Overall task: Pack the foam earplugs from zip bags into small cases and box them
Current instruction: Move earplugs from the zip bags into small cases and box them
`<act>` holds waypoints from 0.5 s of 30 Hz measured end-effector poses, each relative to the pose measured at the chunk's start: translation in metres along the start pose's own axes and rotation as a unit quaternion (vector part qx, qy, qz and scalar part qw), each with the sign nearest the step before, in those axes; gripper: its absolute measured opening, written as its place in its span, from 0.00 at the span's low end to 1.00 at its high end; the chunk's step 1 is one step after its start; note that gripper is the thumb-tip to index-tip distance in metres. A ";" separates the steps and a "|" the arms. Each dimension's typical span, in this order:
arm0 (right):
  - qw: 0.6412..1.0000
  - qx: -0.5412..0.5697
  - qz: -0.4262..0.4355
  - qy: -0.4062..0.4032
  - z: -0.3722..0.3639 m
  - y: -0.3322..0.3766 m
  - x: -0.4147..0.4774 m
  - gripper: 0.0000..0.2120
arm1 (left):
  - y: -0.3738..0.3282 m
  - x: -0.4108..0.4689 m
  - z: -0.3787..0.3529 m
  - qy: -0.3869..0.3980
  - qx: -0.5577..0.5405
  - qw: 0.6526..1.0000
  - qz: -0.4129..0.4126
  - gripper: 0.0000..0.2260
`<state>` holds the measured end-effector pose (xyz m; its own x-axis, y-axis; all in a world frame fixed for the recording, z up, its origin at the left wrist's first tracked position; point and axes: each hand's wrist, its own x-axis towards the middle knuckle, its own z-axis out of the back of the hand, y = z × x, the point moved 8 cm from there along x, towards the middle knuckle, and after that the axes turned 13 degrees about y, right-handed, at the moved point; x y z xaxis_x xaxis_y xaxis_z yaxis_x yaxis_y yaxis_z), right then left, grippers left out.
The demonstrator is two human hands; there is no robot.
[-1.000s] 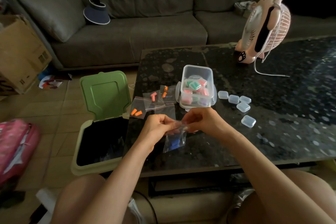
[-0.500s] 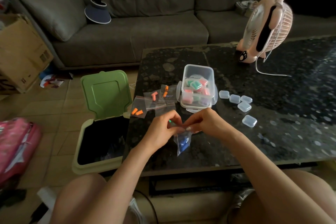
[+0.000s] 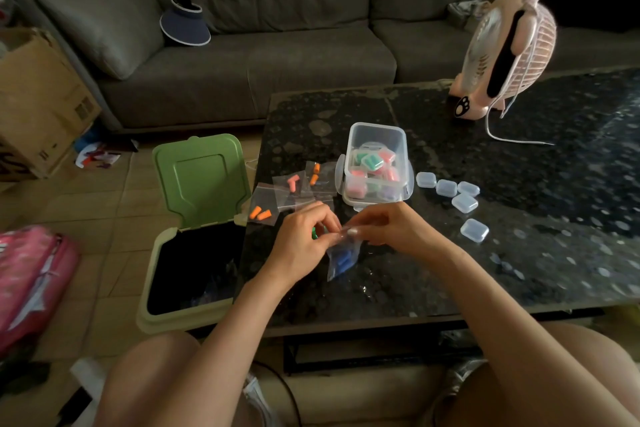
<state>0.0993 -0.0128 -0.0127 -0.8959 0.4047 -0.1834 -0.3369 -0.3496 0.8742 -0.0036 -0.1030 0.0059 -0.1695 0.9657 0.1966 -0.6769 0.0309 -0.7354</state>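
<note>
My left hand (image 3: 304,243) and my right hand (image 3: 388,230) both pinch the top edge of a small clear zip bag (image 3: 341,258) holding blue earplugs; it hangs between them over the black table (image 3: 485,253). Something green (image 3: 315,235) shows under my left fingers. Behind my hands lie more zip bags with orange earplugs (image 3: 260,213), pink earplugs (image 3: 292,182) and orange ones (image 3: 315,174). A clear plastic box (image 3: 375,163) holds several filled small cases. Several empty clear small cases (image 3: 464,202) lie to its right.
A green-lidded bin (image 3: 194,236) stands open at the table's left edge. A pink desk fan (image 3: 502,48) with a white cord stands at the back right. A grey sofa, a cardboard box (image 3: 38,104) and a pink bag (image 3: 27,281) surround the table.
My hands have shifted slightly, still pinching the bag of blue earplugs; the bag now hangs more under my right fingers. A green item has come into view at my left fingers.
</note>
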 end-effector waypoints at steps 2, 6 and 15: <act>1.000 0.027 -0.009 -0.004 0.001 -0.002 0.000 0.16 | 0.006 0.000 -0.003 0.013 -0.033 0.999 0.031 0.05; 0.996 0.063 -0.054 0.026 -0.004 -0.011 0.001 0.23 | 0.018 -0.001 -0.002 -0.006 -0.109 0.992 0.069 0.05; 0.988 0.071 -0.134 0.042 -0.009 -0.020 -0.009 0.12 | 0.047 -0.006 0.000 -0.076 -0.246 0.951 0.172 0.10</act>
<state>0.1116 -0.0165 -0.0327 -0.8028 0.3927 -0.4486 -0.5269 -0.1153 0.8420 -0.0347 -0.1070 -0.0295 -0.4480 0.8928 -0.0469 -0.1525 -0.1280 -0.9800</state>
